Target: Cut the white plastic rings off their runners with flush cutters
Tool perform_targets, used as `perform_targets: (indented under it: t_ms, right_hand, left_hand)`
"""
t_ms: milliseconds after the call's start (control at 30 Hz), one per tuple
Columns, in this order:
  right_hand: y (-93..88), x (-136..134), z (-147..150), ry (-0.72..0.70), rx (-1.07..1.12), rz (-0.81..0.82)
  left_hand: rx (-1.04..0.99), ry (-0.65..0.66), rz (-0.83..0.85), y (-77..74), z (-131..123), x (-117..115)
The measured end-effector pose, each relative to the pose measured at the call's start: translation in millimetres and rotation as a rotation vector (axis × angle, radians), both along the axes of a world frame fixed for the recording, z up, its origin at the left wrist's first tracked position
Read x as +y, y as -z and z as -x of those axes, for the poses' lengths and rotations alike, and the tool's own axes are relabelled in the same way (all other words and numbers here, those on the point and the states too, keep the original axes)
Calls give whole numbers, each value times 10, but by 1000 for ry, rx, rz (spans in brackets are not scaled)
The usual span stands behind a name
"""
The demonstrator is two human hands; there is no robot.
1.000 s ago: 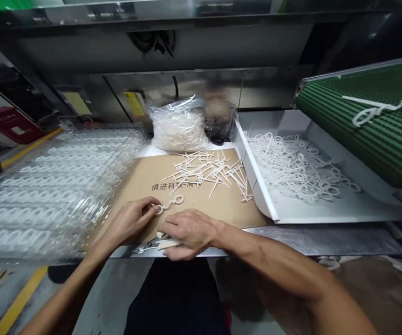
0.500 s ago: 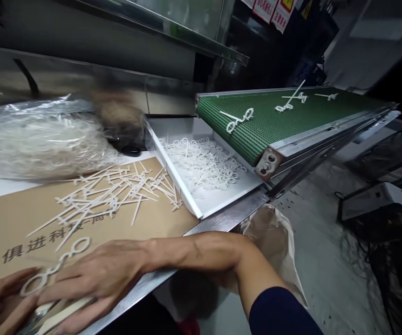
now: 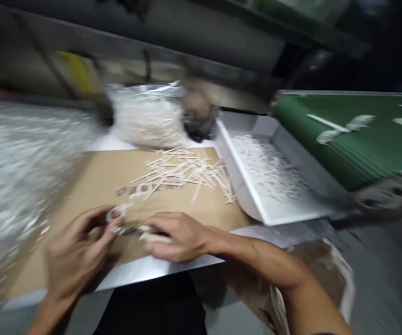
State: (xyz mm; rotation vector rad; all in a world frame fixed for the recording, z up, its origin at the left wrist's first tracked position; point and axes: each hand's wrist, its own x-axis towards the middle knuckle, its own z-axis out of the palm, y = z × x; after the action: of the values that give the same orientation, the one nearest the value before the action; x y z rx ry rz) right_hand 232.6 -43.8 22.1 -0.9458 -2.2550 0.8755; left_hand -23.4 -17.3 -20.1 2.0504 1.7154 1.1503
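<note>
Dim indoor light; motion blur smears the frame, softening the left hand [image 3: 78, 251] and clear plastic sheeting [image 3: 19, 186].

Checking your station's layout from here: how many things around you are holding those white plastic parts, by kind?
Clear plastic bag: 1
Shallow white tray: 1
Flat tan cardboard sheet: 1
Green perforated conveyor belt: 1
Clear plastic stack, blurred: 1
Total: 5

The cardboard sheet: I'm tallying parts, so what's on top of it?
A loose pile of white plastic pieces lies on the cardboard sheet. The left hand and right hand cover its near edge, hiding whatever is beneath them.
</note>
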Motion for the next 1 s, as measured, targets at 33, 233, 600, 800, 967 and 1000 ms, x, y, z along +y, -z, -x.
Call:
perform_targets:
  t_ms: [33, 233, 600, 800, 967, 1000]
  right_hand:
    - [-53, -13, -2, 35, 54, 115]
    - [-211, -18, -53, 39, 145, 524]
    - [-197, 3, -39, 98, 72, 632]
    - [-218, -5, -39, 82, 71, 621]
    - [-204, -3, -29, 89, 78, 623]
    - [-200, -2, -27, 90, 81, 621]
  left_hand:
    - [-61, -17, -6, -51, -41, -74]
    - [-327, 135, -143, -101, -255, -59]
    - [-471, 262, -150, -35, -221, -96]
    - [-443, 307, -182, -78, -225, -95]
    - [-429, 325, -184, -100, -228, -98]
    - [-430, 328, -184, -103, -230, -97]
